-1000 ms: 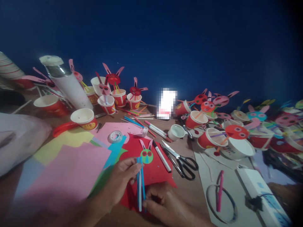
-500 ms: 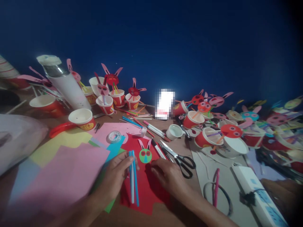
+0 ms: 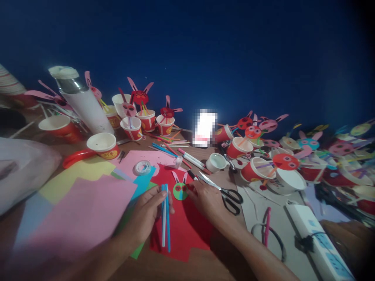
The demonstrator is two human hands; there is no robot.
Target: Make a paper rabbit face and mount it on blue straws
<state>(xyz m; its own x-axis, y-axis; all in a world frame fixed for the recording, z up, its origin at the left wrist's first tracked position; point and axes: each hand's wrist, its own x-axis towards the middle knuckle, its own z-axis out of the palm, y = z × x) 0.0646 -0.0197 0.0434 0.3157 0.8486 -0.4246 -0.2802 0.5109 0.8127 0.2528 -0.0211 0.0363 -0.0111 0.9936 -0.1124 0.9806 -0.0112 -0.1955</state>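
Observation:
My left hand (image 3: 148, 208) is closed around several blue and white drinking straws (image 3: 165, 230), held upright over a red paper sheet (image 3: 183, 244). Just right of them is a green paper rabbit face (image 3: 179, 191) with pink ears, red eyes and a blue nose. The bent fingertips of my right hand (image 3: 206, 199) are closed at its right edge; how firmly they grip it is hidden. Black-handled scissors (image 3: 231, 199) lie beside that hand, and a marker pen (image 3: 191, 175) is partly covered by it.
Pink paper (image 3: 84, 210) and other coloured sheets spread on the left, under a tape roll (image 3: 142, 168). Paper cups (image 3: 102, 147) with rabbit faces on straws line the back and right. A white thermos (image 3: 84, 105), a small water cup (image 3: 216, 162) and a power strip (image 3: 319, 238) stand around.
My right hand has moved up and slightly left, onto the edge of the green rabbit face. My left hand keeps holding the straws in nearly the same place.

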